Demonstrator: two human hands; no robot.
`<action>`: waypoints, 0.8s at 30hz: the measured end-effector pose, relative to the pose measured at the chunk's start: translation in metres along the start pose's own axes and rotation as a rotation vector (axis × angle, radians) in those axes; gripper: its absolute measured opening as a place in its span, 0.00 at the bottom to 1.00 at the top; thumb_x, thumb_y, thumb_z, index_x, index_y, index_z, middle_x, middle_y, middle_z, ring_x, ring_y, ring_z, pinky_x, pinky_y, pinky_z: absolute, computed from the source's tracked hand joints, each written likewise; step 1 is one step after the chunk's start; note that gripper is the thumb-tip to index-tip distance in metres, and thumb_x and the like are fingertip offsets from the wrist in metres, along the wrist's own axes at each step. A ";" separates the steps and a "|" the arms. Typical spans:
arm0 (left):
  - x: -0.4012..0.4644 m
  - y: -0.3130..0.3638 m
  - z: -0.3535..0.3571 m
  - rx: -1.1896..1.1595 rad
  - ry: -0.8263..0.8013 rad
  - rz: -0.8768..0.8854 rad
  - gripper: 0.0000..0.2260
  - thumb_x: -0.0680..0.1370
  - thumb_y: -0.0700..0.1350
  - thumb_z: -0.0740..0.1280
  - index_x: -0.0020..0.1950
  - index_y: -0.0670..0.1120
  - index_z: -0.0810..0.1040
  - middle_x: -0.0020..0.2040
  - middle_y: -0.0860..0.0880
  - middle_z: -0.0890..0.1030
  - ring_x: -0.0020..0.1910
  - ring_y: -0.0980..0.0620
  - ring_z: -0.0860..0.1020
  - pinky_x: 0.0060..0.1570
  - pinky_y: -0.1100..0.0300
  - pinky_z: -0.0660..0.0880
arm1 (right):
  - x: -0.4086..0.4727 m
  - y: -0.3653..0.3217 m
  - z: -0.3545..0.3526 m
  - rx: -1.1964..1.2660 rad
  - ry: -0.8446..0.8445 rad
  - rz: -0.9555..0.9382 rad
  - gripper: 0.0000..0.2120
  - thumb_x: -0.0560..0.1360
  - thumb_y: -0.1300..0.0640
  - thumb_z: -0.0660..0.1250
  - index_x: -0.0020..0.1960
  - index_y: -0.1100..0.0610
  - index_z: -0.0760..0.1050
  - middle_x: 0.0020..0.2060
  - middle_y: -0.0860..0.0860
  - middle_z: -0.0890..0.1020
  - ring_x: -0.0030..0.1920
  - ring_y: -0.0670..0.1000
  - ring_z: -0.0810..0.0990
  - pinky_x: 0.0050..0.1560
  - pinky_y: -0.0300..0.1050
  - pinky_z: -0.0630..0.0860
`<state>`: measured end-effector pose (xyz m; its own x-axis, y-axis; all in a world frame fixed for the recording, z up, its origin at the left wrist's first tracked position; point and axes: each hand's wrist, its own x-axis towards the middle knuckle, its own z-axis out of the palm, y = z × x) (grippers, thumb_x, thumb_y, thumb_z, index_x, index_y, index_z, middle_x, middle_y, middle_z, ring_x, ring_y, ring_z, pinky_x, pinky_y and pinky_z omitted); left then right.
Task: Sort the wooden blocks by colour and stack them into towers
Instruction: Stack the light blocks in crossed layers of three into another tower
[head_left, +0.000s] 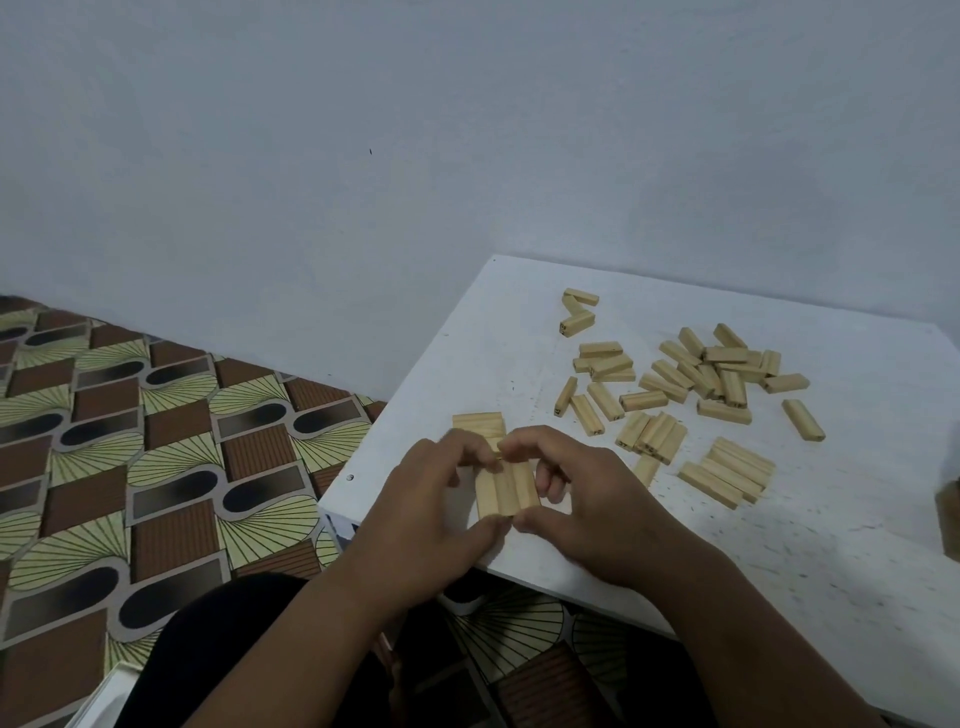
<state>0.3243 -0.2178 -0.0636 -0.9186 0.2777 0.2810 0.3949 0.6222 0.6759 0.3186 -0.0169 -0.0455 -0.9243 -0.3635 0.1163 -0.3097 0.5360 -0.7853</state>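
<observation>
low centre of the frame: left hand (415, 512) and right hand (587, 512) curled round a row of three blocks (506, 488) lying side by side on the white table (779, 545) — thumbs at the near end, fingertips pinching the far end. loose blocks (696, 371) scattered right of centre — all pale wood.

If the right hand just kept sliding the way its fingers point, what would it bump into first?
The right hand points left across the row of three blocks it holds, so it would probably meet the left hand gripping the other side. Depth is hard to judge here.
</observation>
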 end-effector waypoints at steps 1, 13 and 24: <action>0.001 0.000 -0.002 -0.020 0.023 0.003 0.23 0.68 0.50 0.78 0.56 0.61 0.69 0.53 0.60 0.77 0.52 0.56 0.73 0.47 0.72 0.66 | 0.002 -0.002 0.000 0.003 0.009 -0.007 0.27 0.70 0.63 0.75 0.63 0.43 0.73 0.43 0.34 0.76 0.43 0.41 0.73 0.46 0.28 0.70; 0.026 -0.018 -0.009 -0.188 0.098 -0.083 0.34 0.71 0.43 0.76 0.67 0.60 0.58 0.60 0.62 0.78 0.66 0.62 0.70 0.61 0.65 0.64 | 0.045 -0.003 0.002 -0.044 0.060 -0.035 0.30 0.71 0.61 0.74 0.63 0.37 0.66 0.55 0.39 0.78 0.48 0.41 0.72 0.49 0.35 0.69; 0.040 -0.030 -0.003 -0.179 0.118 -0.103 0.34 0.71 0.48 0.74 0.68 0.64 0.57 0.61 0.62 0.78 0.68 0.57 0.70 0.68 0.41 0.64 | 0.062 0.014 0.009 0.007 0.049 0.001 0.32 0.72 0.61 0.74 0.68 0.39 0.66 0.54 0.40 0.76 0.56 0.43 0.75 0.51 0.34 0.68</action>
<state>0.2753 -0.2276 -0.0709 -0.9532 0.1252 0.2751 0.3001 0.5006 0.8120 0.2585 -0.0390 -0.0549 -0.9344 -0.3255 0.1448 -0.3074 0.5311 -0.7896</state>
